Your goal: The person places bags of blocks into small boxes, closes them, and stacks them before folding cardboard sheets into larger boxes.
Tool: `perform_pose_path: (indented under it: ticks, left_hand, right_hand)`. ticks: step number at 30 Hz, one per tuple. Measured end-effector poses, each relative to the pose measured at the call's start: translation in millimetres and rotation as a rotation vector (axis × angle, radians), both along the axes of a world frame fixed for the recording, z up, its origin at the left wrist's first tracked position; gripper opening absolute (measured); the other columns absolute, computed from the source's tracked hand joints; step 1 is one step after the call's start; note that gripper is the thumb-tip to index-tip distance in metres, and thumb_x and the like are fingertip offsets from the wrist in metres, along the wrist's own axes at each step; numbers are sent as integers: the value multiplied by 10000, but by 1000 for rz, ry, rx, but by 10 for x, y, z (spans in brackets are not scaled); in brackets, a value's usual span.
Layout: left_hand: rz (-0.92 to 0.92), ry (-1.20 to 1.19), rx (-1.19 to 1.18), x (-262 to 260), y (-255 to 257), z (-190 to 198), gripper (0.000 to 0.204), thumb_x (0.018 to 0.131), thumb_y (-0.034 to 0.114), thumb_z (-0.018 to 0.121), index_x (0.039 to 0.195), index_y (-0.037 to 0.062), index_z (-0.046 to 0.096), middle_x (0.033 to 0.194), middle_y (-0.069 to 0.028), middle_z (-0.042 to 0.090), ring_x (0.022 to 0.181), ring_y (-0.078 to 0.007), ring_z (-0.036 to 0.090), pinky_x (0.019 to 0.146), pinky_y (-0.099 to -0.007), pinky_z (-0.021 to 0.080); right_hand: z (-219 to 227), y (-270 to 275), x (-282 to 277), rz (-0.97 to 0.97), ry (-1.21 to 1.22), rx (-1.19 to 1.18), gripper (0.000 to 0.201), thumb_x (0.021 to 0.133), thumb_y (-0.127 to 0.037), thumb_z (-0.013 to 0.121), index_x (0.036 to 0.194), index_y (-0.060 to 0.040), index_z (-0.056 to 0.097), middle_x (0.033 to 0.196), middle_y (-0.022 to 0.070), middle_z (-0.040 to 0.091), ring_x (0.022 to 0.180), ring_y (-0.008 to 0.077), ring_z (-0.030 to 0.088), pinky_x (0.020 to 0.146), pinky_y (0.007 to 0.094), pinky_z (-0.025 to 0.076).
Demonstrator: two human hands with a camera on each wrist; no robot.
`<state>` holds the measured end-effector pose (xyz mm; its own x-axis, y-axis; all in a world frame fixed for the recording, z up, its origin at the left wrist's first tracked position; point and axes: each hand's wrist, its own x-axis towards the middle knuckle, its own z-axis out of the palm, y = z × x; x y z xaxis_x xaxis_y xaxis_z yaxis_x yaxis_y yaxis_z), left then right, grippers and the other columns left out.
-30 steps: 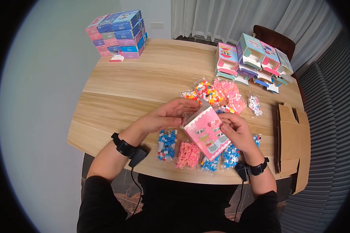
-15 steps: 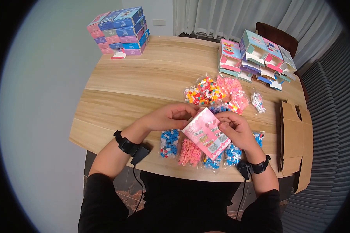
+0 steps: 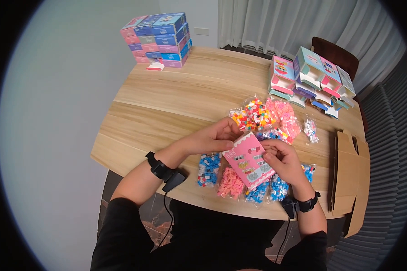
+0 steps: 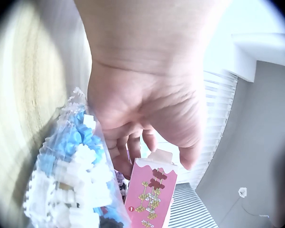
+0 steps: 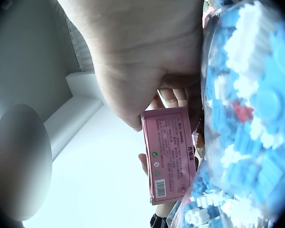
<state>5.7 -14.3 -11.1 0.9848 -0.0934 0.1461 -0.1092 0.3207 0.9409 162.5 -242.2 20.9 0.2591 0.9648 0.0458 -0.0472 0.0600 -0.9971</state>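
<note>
A small pink cardboard box with printed pictures of building pieces is tilted between both hands above the near part of the table. My right hand grips its right side, thumb on the printed face and fingers behind. At its upper left end, my left hand holds the corner with thumb and curled fingers. A pale end flap stands up there in the left wrist view. The right wrist view shows a narrow side with text and a barcode. Beneath lie clear bags of pink pieces and blue-white pieces.
Further in lie bags of multicoloured pieces and pink pieces, with a small bag to their right. Opened boxes stand at the back right, stacked boxes at the back left. Flattened brown cardboard lies at the right edge.
A clear flap or film standing at the box's upper end a second ago no longer shows. The left fingers have closed in at that end. The whole head view has shifted.
</note>
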Motion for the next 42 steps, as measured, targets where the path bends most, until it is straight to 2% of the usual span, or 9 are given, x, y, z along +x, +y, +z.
perform_pose_path:
  ticks: [5,7,12,19,25,28,31,34,42]
  left_hand:
    - [6,99,86,-28,8,101,556,920,-22,508,1439,82,341,1324,-101,511,1215,-134,492,974,-298,428]
    - [31,120,132,-22,52,82,629,908,-26,508,1487,95,297,1322,-107,512,1203,-124,504,959,-284,441]
    - [221,154,-254,-5,181,36,546,896,8,517,1416,34,353,1329,-116,504,1208,-171,530,975,-303,475]
    - [531,2,-495,5,383,112,424,909,34,523,1293,20,345,1248,-153,516,1137,-260,587,902,-419,554]
    - [1183,150,-193,40,633,-107,451,886,2,571,1255,35,313,1188,-133,479,1046,-256,604,855,-434,579]
    - [1203,104,-146,25,660,-104,472,866,5,605,1258,36,342,1173,-118,461,1080,-224,571,865,-388,559]
    - [1257,129,255,37,802,-299,501,816,41,665,1243,36,404,1204,-135,455,1163,-270,518,928,-388,488]
    - [1404,111,850,24,723,-288,470,751,77,718,1174,59,514,1245,-169,449,1208,-330,468,998,-404,395]
    - [1208,3,1108,0,629,-213,292,695,135,759,968,108,660,1297,-217,488,1230,-387,439,1034,-450,355]
  right_hand:
    - [-34,-22,46,9,-137,24,293,977,-116,558,1222,45,562,1089,90,661,987,104,612,842,224,478]
    - [-84,-1,65,-26,-4,75,322,999,-187,524,1226,38,559,1091,99,658,970,123,629,801,225,500]
    - [-171,5,167,-51,92,75,369,1014,-228,483,1296,10,494,1131,143,633,924,180,671,636,244,566]
    - [-85,27,158,-86,139,63,333,999,-117,486,1312,-5,472,1151,151,629,921,185,672,637,230,564]
    - [-108,20,132,-73,88,16,253,973,-72,532,1218,-12,547,1114,122,644,882,134,658,654,227,545]
    - [-87,16,111,-64,91,6,241,967,-71,549,1202,-18,563,1086,103,654,868,115,650,658,223,537]
    - [-83,22,126,-56,76,-13,234,968,-78,553,1193,-20,570,1071,92,657,866,109,648,654,219,535]
    - [-105,18,138,-53,88,-7,226,969,-85,556,1186,-21,573,1061,90,659,870,107,646,651,218,533]
    - [-92,27,139,-40,80,-1,206,971,-93,561,1161,-14,573,1018,86,658,828,104,650,632,216,526]
